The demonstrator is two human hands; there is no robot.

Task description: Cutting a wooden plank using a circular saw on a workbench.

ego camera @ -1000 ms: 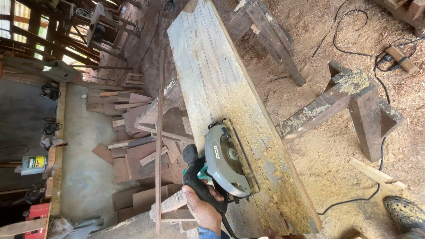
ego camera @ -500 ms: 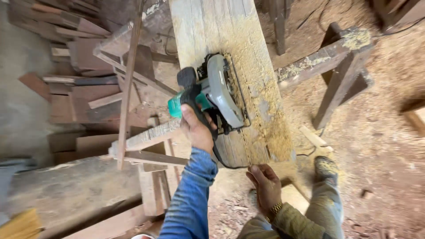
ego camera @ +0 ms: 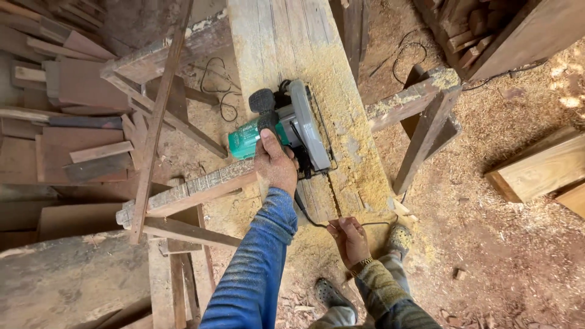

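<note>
Saw (ego camera: pixel 291 125): on the plank (ego camera: pixel 286 42), near its close end
Left hand (ego camera: pixel 275 164): we grip the saw handle
Right hand (ego camera: pixel 348 239): we pinch the cord (ego camera: pixel 314 220), it seems
Progress: kerf short, sawdust beside blade, most plank uncut

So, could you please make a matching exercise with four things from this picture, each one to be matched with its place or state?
Things:
1. circular saw
2. left hand
3. right hand
4. plank

Places or states:
A. lies across the wooden trestles, strewn with sawdust
B. holds the black power cord near the plank's near end
C. sits on the plank, green and grey body
D. grips the saw's black handle

Pairs: 1-C, 2-D, 3-B, 4-A
</note>
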